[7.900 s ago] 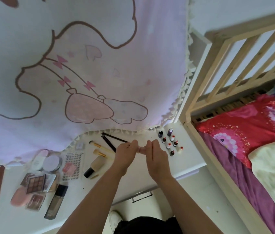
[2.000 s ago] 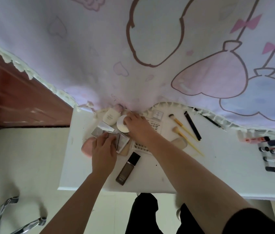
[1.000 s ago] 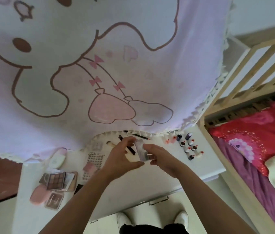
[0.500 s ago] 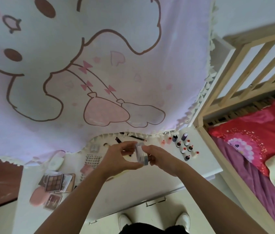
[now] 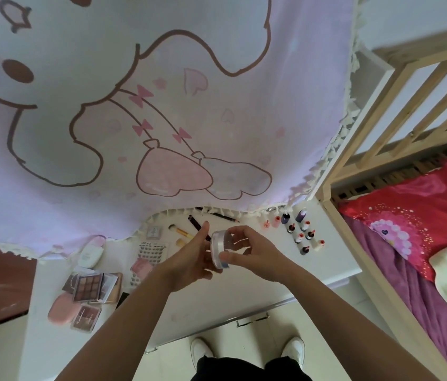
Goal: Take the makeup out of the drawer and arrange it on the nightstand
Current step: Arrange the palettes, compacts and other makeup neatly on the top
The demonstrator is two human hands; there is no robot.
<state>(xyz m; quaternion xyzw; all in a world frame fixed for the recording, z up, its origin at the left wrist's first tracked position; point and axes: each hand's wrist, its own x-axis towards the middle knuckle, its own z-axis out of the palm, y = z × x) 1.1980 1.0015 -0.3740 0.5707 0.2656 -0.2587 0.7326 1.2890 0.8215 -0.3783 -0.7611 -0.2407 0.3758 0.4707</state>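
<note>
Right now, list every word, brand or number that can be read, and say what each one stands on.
"XOYO": top edge of the white card of small dark pieces on the nightstand.
Small square packet: a mark, too small to read.
Eyeshadow palette: print along its edge, blurred.
Round jar in the right hand: no readable text.

Softly, evenly lit by daylight filtering through the pale curtain (image 5: pixel 161 78); barely any shadows across the white nightstand (image 5: pixel 244 298). Small glints on the clear jar (image 5: pixel 218 248). Slightly blurred at the left hand (image 5: pixel 192 259). Strongly bent toward the edges, splaying the bed frame (image 5: pixel 361 133). Washed-out, soft overall.
</note>
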